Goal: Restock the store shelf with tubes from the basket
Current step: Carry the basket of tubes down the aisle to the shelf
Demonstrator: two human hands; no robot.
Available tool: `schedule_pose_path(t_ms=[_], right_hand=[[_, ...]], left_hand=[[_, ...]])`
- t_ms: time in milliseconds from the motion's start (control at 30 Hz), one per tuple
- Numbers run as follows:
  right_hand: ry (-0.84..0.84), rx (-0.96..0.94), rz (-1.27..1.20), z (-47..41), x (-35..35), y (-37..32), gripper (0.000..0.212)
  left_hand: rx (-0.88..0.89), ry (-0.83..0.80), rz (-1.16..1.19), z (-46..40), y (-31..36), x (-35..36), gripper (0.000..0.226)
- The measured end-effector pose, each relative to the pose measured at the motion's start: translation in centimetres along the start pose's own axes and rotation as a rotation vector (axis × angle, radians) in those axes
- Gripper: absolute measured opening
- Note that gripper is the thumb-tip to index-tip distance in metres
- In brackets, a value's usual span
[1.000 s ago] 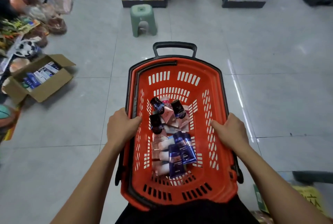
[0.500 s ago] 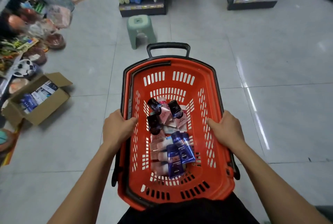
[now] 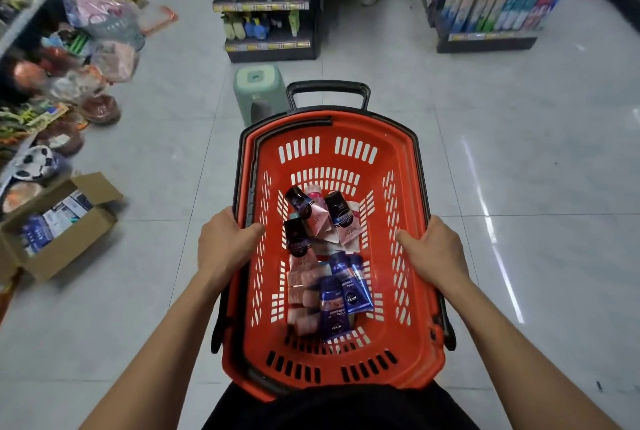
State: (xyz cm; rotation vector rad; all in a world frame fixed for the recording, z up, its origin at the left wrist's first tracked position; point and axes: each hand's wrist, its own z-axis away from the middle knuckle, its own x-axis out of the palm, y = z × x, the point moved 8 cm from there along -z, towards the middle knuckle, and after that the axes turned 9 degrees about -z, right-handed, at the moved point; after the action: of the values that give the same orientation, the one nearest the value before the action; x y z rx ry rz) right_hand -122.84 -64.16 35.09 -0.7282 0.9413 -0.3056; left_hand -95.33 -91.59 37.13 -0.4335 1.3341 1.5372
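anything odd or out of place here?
Mostly fine. Tubes lie jumbled in the basket, none spilled. A green stool stands on the floor just past the basket's far end, and an open cardboard box sits on the floor at left.

Tubes (image 3: 323,265) are lying in the basket (image 3: 420,194); a stool (image 3: 258,90) is standing just beyond it (a carton (image 3: 60,242) sitting far left).

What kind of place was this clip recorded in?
Most likely a retail shop aisle: stocked shelving units with price strips, a red shopping basket of tubes, and an opened carton of stock on the floor.
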Motion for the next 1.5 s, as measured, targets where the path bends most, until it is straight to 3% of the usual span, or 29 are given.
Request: schedule_pose_path(t_ms=[300, 667, 1067, 1300, 1500], right_hand=[[0.037, 0.053, -0.005, -11.8, -1.0, -2.6, 0.056], [0.105, 0.056, 0.019, -29.7, -1.9, -15.4, 0.051], [0.071, 0.097, -0.016, -48.9, -3.3, -20.9, 0.047], [0.017, 0.050, -0.021, -63.3, -8.7, -24.4, 0.042], [-0.004, -0.016, -0.032, -72.5, -13.3, -27.9, 0.042]], left_hand=[[0.045, -0.046, -0.055, -11.5, 7.8, 2.9, 0.049], [0.093, -0.081, -0.033, -32.0, 19.1, 1.3, 0.043], [0.089, -0.106, -0.087, -48.4, 31.9, 3.3, 0.047], [0.042, -0.042, -0.100, -55.9, 42.6, 5.8, 0.027], [-0.016, -0.005, -0.098, -60.7, 49.9, 7.2, 0.033]])
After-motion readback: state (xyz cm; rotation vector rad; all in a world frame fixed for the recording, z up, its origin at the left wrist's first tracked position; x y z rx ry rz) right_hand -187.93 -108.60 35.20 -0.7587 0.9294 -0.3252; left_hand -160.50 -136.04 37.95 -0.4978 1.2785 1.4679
